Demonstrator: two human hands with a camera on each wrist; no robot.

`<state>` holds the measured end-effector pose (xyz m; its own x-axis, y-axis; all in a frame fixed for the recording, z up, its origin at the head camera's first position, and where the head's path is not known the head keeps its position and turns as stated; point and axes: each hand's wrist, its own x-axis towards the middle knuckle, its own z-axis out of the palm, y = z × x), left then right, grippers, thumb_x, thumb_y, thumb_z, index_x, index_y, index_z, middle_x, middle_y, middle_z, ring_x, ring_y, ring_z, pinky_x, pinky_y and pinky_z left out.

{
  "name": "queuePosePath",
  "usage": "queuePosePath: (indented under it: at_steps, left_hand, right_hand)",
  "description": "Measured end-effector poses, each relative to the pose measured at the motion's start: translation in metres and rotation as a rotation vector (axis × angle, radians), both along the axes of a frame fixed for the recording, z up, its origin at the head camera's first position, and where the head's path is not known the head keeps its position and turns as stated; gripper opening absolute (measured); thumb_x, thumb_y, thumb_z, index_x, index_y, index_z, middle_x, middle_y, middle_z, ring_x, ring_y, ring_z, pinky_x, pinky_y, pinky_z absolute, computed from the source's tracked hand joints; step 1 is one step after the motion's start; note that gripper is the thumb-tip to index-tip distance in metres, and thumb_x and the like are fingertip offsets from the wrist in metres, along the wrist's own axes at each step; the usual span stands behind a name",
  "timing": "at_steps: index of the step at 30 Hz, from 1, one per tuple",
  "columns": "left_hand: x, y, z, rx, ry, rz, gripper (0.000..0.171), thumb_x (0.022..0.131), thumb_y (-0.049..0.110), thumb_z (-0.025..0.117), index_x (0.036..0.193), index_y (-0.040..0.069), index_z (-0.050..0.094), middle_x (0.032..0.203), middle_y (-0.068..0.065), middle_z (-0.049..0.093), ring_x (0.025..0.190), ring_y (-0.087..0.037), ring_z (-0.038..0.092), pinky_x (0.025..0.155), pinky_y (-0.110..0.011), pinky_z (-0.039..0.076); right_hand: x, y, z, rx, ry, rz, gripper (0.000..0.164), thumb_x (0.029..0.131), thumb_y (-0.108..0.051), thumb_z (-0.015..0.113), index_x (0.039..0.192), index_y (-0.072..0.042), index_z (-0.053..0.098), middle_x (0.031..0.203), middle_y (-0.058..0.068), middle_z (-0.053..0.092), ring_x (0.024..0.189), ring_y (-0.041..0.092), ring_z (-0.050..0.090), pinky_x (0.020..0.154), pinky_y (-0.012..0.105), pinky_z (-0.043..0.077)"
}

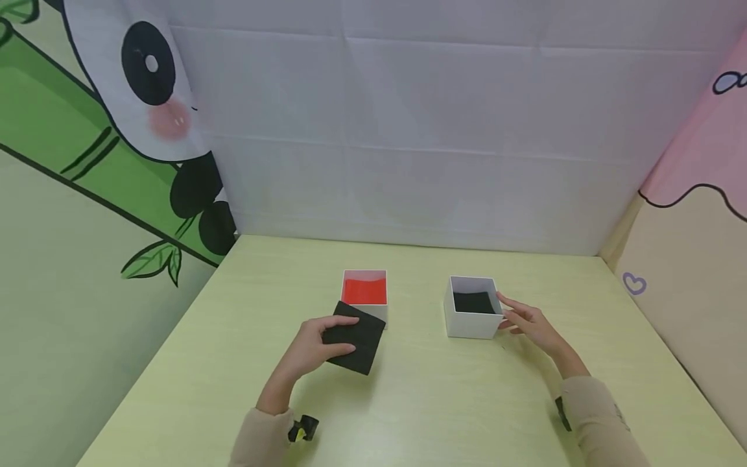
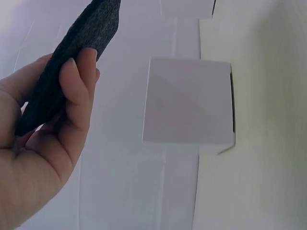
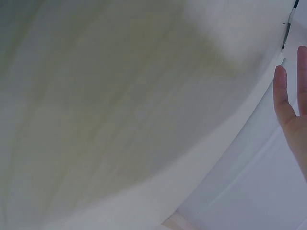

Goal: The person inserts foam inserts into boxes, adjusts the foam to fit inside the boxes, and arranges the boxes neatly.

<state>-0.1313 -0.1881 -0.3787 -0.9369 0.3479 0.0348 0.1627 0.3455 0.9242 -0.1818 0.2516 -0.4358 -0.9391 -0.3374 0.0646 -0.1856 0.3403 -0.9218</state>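
My left hand (image 1: pixel 312 345) pinches a black felt square (image 1: pixel 363 342) between thumb and fingers, tilted in front of a white box (image 1: pixel 379 314). In the left wrist view the felt square (image 2: pixel 93 36) shows edge-on, its fuzzy texture visible, with fingers curled behind it. A red piece (image 1: pixel 364 292) lies inside that left box. My right hand (image 1: pixel 533 327) rests its fingertips against the right side of a second white box (image 1: pixel 474 326), which has a black piece (image 1: pixel 474 303) inside. Only part of the right hand (image 3: pixel 296 120) enters the right wrist view, its fingers fairly straight.
Both boxes stand open-topped on a pale wood-grain table (image 1: pixel 408 402), with a gap between them. A white cloth (image 1: pixel 420 143) hangs behind the table's far edge. Painted walls flank the table, the left wall (image 1: pixel 87 272) and the right wall (image 1: pixel 694 272).
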Motion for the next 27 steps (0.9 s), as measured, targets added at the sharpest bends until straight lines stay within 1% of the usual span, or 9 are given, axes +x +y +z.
queuePosePath:
  at_steps: [4,7,8,11,15,18,22,25,27]
  left_hand:
    - [0.0,0.008,0.0,0.028,-0.012,-0.017,0.04,0.075,0.008,0.071,0.114,0.006,0.061,0.101,-0.014,0.058,0.079,-0.021,0.058,0.067,-0.029,0.049]
    - [0.0,0.015,-0.001,0.039,0.001,-0.034,0.04,0.075,0.008,0.071,0.114,0.006,0.061,0.1,-0.013,0.058,0.078,-0.021,0.058,0.066,-0.029,0.05]
    - [0.0,0.017,-0.001,0.038,0.004,-0.039,0.04,0.075,0.007,0.071,0.113,0.006,0.061,0.099,-0.013,0.058,0.078,-0.02,0.058,0.066,-0.029,0.05]
    - [0.0,0.025,-0.002,0.031,0.019,-0.052,0.039,0.075,0.008,0.071,0.113,0.007,0.062,0.099,-0.012,0.059,0.079,-0.02,0.058,0.066,-0.028,0.05]
    - [0.0,0.037,-0.004,0.037,0.039,-0.057,0.039,0.075,0.009,0.071,0.113,0.007,0.062,0.101,-0.011,0.06,0.081,-0.019,0.057,0.066,-0.027,0.049]
    - [0.001,0.044,-0.005,0.062,0.044,-0.064,0.038,0.077,0.01,0.07,0.114,0.005,0.061,0.102,-0.011,0.06,0.084,-0.02,0.057,0.068,-0.027,0.049]
    - [0.001,0.052,-0.006,0.113,0.0,-0.111,0.036,0.083,0.008,0.062,0.119,0.005,0.058,0.106,-0.012,0.059,0.086,-0.019,0.056,0.07,-0.026,0.047]
    - [-0.001,0.057,-0.008,0.153,-0.048,-0.152,0.036,0.087,0.004,0.055,0.123,0.006,0.055,0.116,-0.013,0.054,0.084,-0.018,0.053,0.066,-0.024,0.044]
    - [-0.002,0.06,-0.009,0.199,-0.077,-0.18,0.038,0.087,0.002,0.052,0.126,0.005,0.052,0.122,-0.014,0.049,0.085,-0.016,0.054,0.066,-0.024,0.044]
  right_hand:
    - [0.001,0.001,0.0,-0.01,0.014,0.01,0.045,0.095,-0.017,0.043,0.135,0.002,0.031,0.099,-0.013,0.062,0.086,0.031,0.06,0.071,0.036,0.048]
    - [0.002,0.001,0.001,-0.046,0.051,0.046,0.045,0.095,-0.021,0.045,0.136,-0.007,0.035,0.101,-0.006,0.063,0.084,0.027,0.062,0.069,0.035,0.048]
    - [0.002,0.002,0.001,-0.078,0.069,0.078,0.044,0.095,-0.02,0.044,0.136,-0.01,0.037,0.102,-0.004,0.063,0.084,0.025,0.062,0.068,0.034,0.048]
    - [0.002,0.002,0.001,-0.098,0.086,0.105,0.042,0.095,-0.021,0.044,0.136,-0.016,0.039,0.103,-0.003,0.063,0.083,0.022,0.062,0.068,0.032,0.048]
    - [0.002,0.001,0.001,-0.041,0.044,0.036,0.046,0.095,-0.022,0.045,0.136,-0.007,0.035,0.101,-0.01,0.062,0.085,0.027,0.061,0.07,0.036,0.048]
    - [0.002,0.0,0.001,-0.014,0.01,0.002,0.046,0.095,-0.017,0.044,0.135,0.001,0.03,0.099,-0.014,0.062,0.086,0.031,0.061,0.072,0.039,0.048]
    - [0.002,0.0,0.002,-0.01,-0.003,0.006,0.044,0.096,-0.012,0.041,0.135,0.003,0.028,0.098,-0.017,0.061,0.087,0.03,0.06,0.073,0.04,0.047]
    - [0.002,0.0,0.001,-0.006,-0.003,0.005,0.044,0.096,-0.013,0.042,0.135,0.003,0.029,0.098,-0.019,0.06,0.087,0.03,0.061,0.073,0.04,0.047]
    - [0.001,0.001,0.0,0.0,-0.002,0.002,0.044,0.096,-0.014,0.042,0.135,0.002,0.029,0.099,-0.02,0.06,0.088,0.032,0.06,0.074,0.04,0.047]
